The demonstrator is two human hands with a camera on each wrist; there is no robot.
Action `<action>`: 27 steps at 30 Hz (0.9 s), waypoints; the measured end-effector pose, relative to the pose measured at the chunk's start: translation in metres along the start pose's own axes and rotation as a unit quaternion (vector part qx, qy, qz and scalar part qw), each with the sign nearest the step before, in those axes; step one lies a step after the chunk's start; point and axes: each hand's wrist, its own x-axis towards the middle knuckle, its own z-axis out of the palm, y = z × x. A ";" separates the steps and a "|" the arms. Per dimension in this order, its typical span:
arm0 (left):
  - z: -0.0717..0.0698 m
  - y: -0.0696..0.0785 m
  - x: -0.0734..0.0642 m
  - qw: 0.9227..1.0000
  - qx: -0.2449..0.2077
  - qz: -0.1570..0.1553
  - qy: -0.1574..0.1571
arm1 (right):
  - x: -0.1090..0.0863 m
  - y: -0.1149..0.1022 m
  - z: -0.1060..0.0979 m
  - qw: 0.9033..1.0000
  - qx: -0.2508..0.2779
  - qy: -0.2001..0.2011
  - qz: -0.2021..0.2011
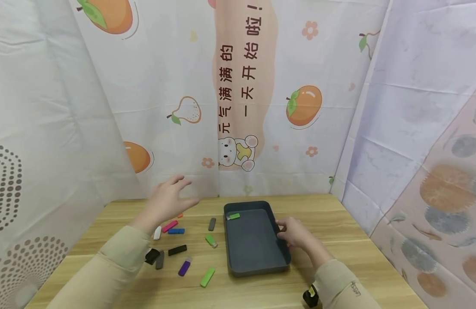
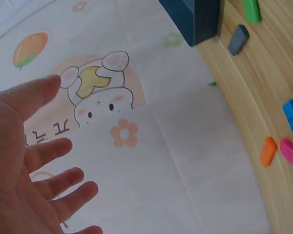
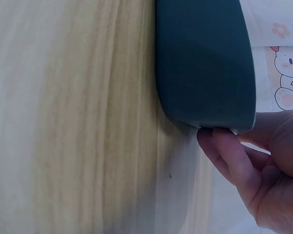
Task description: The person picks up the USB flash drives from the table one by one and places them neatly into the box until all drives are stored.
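A dark grey rectangular tray [image 1: 257, 244] lies on the wooden table. One green USB stick [image 1: 233, 216] is inside it, near the far left corner. My right hand [image 1: 294, 234] grips the tray's right wall; in the right wrist view, fingers [image 3: 234, 153] press the outside and the thumb goes over the rim. Raised above the table's far left part, my left hand [image 1: 166, 204] is empty, its fingers spread. Left of the tray lie a green USB stick [image 1: 211, 240], another green stick [image 1: 208, 277], a purple one [image 1: 184, 268] and a dark grey one [image 1: 212, 224].
Farther left are black [image 1: 178, 250], grey [image 1: 159, 260], blue [image 1: 176, 231], pink [image 1: 170, 226], white [image 1: 157, 233] and orange [image 1: 180, 215] sticks. A printed cloth curtain [image 1: 242, 180] hangs at the table's back edge, with more cloth on both sides.
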 end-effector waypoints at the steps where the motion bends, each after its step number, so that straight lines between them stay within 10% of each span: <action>1: -0.001 -0.002 -0.002 1.000 0.000 -0.001 -0.001 | 0.000 0.000 0.000 1.000 0.000 0.000 0.000; 27: 0.001 -0.070 -0.051 0.999 -0.009 0.012 -0.038 | -0.002 -0.002 0.000 1.000 0.008 -0.005 0.008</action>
